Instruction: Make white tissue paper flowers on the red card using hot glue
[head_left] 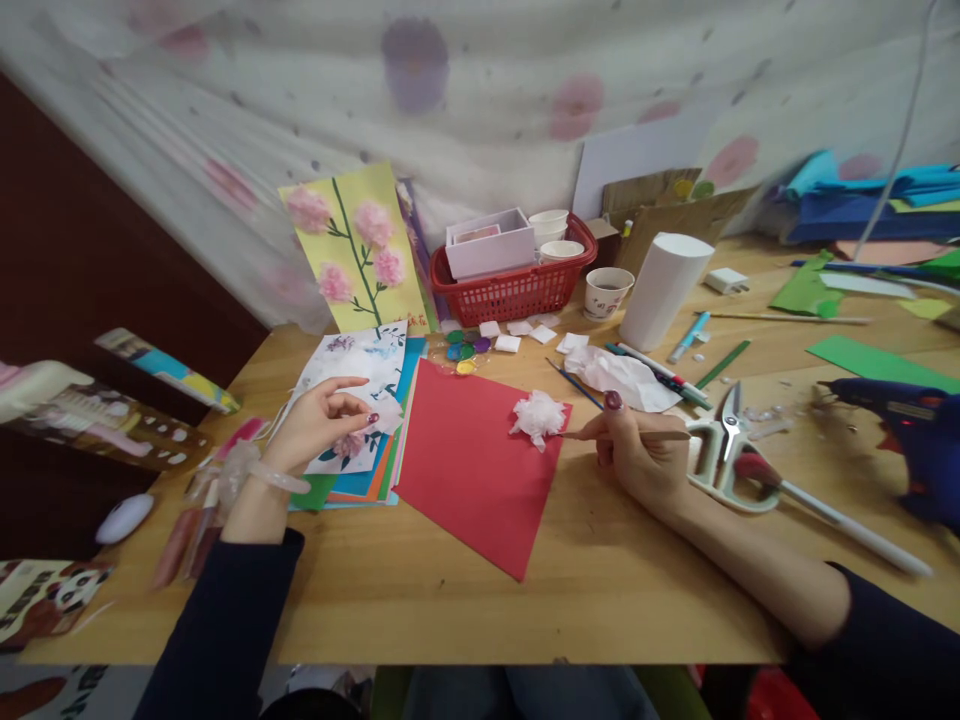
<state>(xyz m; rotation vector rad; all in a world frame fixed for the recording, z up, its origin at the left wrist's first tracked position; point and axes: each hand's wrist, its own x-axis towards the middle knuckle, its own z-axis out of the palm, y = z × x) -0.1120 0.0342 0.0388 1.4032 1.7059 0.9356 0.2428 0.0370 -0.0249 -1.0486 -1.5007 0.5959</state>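
L hand (pixel 322 420) pinches wht tissue (pixel 388 413); R hand (pixel 643 462) grips thin stick (pixel 667 436), tip at wht flower (pixel 538 418)

From the person's head, the table (pixel 360 610) is viewed forward and down at close range; left hand (pixel 321 420) and right hand (pixel 646 458) are framed from above, the lap (pixel 525 696) is caught at the bottom edge, and the curtain (pixel 495 100) is faced beyond.

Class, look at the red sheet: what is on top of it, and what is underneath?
On the red sheet, at its far right corner, sits a white flower; the right hand holds a stick close by. Table shows beyond the near edges; anything underneath is covered.
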